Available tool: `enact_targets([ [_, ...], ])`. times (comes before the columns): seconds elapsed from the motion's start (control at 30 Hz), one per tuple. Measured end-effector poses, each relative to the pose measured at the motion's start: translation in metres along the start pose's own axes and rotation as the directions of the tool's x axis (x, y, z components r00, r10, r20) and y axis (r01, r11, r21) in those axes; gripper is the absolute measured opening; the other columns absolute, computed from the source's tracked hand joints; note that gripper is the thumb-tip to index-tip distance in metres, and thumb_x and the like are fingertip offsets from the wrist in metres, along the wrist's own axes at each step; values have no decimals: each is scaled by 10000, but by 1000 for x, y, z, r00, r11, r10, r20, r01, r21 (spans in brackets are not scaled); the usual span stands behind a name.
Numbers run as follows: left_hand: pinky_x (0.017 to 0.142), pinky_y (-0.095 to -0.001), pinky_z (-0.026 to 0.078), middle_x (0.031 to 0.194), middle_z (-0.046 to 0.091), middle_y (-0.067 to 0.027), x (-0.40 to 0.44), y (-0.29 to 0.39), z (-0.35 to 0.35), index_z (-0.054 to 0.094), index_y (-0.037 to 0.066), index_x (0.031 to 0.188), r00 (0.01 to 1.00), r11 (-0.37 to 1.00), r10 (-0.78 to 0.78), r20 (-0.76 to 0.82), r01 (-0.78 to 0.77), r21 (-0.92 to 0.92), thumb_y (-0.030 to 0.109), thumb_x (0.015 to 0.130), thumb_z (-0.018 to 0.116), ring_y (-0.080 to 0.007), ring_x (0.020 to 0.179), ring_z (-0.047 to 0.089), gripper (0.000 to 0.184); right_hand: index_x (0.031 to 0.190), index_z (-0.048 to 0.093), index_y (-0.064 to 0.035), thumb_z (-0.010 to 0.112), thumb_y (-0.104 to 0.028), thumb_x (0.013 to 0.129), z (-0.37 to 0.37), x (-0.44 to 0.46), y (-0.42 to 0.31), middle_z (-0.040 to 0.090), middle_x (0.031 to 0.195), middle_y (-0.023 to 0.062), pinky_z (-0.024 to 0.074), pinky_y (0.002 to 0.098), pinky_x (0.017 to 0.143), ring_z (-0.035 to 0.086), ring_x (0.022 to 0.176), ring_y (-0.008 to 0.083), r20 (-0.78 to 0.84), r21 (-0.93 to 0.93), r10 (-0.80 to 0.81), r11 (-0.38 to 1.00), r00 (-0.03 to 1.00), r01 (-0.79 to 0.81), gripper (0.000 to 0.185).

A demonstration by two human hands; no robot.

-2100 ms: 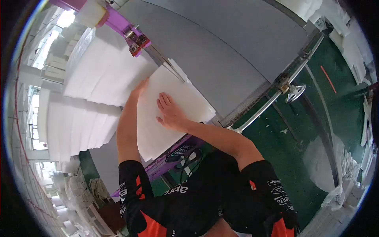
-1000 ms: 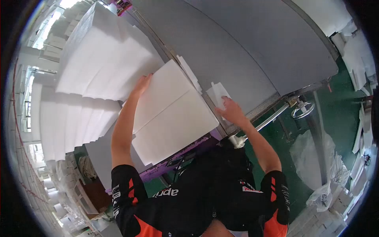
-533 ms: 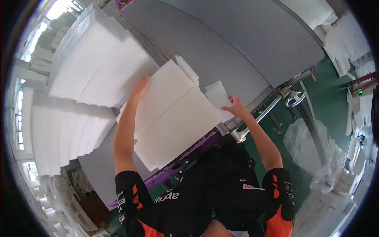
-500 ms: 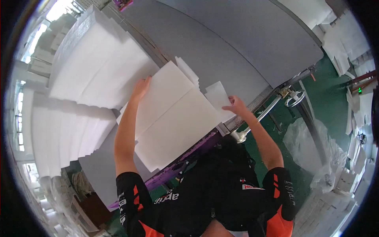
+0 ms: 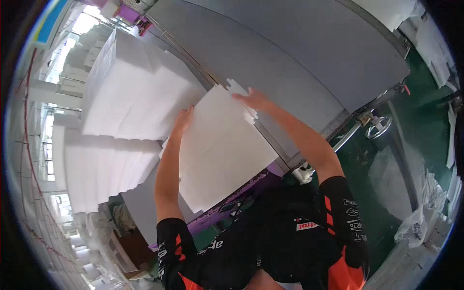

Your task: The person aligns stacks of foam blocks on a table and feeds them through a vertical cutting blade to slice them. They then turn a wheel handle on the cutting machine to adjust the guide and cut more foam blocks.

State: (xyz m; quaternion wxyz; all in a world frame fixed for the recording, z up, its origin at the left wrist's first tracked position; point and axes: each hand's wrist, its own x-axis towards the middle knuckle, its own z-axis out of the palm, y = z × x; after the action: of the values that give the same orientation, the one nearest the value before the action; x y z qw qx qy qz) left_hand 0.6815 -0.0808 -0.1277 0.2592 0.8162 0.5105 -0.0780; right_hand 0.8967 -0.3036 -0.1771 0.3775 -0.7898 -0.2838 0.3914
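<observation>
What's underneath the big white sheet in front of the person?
Beside the white sheet, a grey surface shows at left and purple edging along the near side; whatever lies directly beneath is covered.

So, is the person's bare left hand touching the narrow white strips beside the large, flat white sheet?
Apart: the head view shows the sheet plainly between the left hand and the strips.
</observation>
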Motion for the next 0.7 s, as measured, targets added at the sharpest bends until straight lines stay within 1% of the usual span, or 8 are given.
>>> enact_targets([
  [0.2, 874, -424, 436, 1031, 632, -238, 14, -9, 4, 636, -63, 989, 998, 997, -56, -2, 56, 49, 572, 855, 338, -408, 1017, 568, 714, 1378, 272, 116, 526, -736, 720, -17, -17, -15, 454, 1358, 203, 377, 395, 1011, 457, 1234, 336, 209, 241, -6, 970, 978, -45, 1106],
  [0.33, 846, -412, 446, 958, 648, -220, 7, -6, -1, 643, -53, 969, 1000, 1000, -12, 20, 12, -11, 561, 857, 348, -379, 969, 592, 691, 1335, 361, 77, 526, -694, 740, 6, 1, 1, 459, 1348, 210, 398, 420, 980, 475, 1210, 342, 128, -100, -276, 952, 952, 290, 988],
  [0.4, 841, -409, 447, 950, 649, -216, 0, 1, -4, 644, -54, 966, 1000, 999, -22, 20, 23, -24, 560, 857, 351, -371, 960, 594, 688, 1205, 485, 31, 489, -581, 828, 35, 48, 40, 472, 1331, 205, 409, 405, 957, 485, 1186, 321, 37, -203, -439, 876, 898, 437, 719],
  [0.53, 827, -401, 449, 926, 652, -202, -5, 4, 1, 644, -56, 957, 999, 996, -43, 5, 43, -82, 555, 859, 360, -345, 931, 602, 681, 1073, 545, -1, 436, -460, 900, 1, 46, 53, 493, 1317, 184, 393, 374, 965, 478, 1188, 283, 151, -414, -260, 860, 954, 300, 502],
  [0.57, 823, -400, 450, 917, 652, -201, -3, 1, 3, 645, -56, 952, 1000, 996, -30, -3, 30, -78, 551, 860, 361, -344, 922, 604, 677, 1050, 569, -13, 419, -440, 920, 10, 71, 105, 547, 1224, 145, 410, 367, 913, 509, 1100, 255, -39, 5, -657, 754, 753, 657, 471],
  [0.6, 819, -399, 451, 908, 653, -201, 0, -1, 5, 646, -55, 946, 1000, 997, -17, -12, 16, -74, 548, 861, 363, -343, 913, 605, 672, 1027, 594, -25, 402, -420, 939, 15, 88, 134, 602, 1131, 106, 427, 360, 861, 540, 1011, 226, -377, 311, -813, 341, 444, 887, 447],
  [0.67, 812, -398, 452, 890, 654, -199, 4, -6, 4, 649, -55, 936, 999, 998, 9, -42, -12, -63, 541, 863, 366, -341, 895, 607, 664, 933, 629, -16, 543, -287, 850, -30, 40, 72, 641, 848, 81, 458, 315, 623, 568, 698, 186, -613, 357, -702, 164, 363, 920, 296],
  [0.7, 812, -398, 452, 890, 654, -199, 1, -6, 2, 649, -55, 936, 999, 998, 5, -46, -9, -70, 541, 863, 366, -341, 895, 607, 664, 934, 615, -26, 551, -273, 856, -46, 46, 70, 630, 836, 69, 459, 324, 616, 563, 681, 191, -504, 555, -447, 488, 739, 673, 267],
])
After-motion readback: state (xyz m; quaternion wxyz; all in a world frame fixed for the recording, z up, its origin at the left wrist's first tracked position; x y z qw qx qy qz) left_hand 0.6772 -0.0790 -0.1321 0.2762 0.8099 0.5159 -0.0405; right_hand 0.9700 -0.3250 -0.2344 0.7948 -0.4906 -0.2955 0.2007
